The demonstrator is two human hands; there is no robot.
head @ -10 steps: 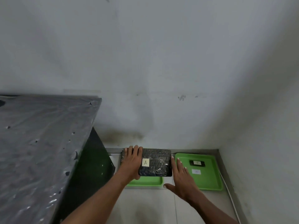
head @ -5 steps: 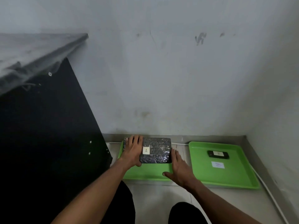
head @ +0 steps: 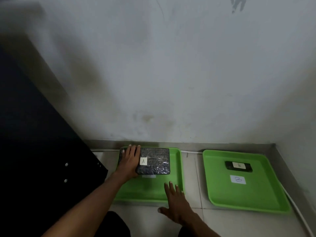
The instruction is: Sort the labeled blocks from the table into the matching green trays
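A black block wrapped in shiny film, labeled A (head: pixel 154 161), lies in the back of the left green tray (head: pixel 150 189) on the floor. My left hand (head: pixel 129 159) rests over the block's left end, fingers laid across it and thumb at its front edge. My right hand (head: pixel 174 201) is off the block, fingers spread, hovering over the tray's front right corner and holding nothing. The right green tray (head: pixel 239 194) carries a small black block labeled B (head: pixel 238 166) and a white paper tag marked B (head: pixel 238 179).
A black panel (head: pixel 42 159) with screws stands close on the left. A grey wall (head: pixel 171 74) and a metal skirting strip (head: pixel 205 145) run just behind both trays. A white cable (head: pixel 297 209) runs along the right tray's edge. Pale floor tiles (head: pixel 193 168) separate the trays.
My right hand has let go of the A block's right end and pulled back toward me. The block now lies in the left tray. The view has dropped lower and closer.
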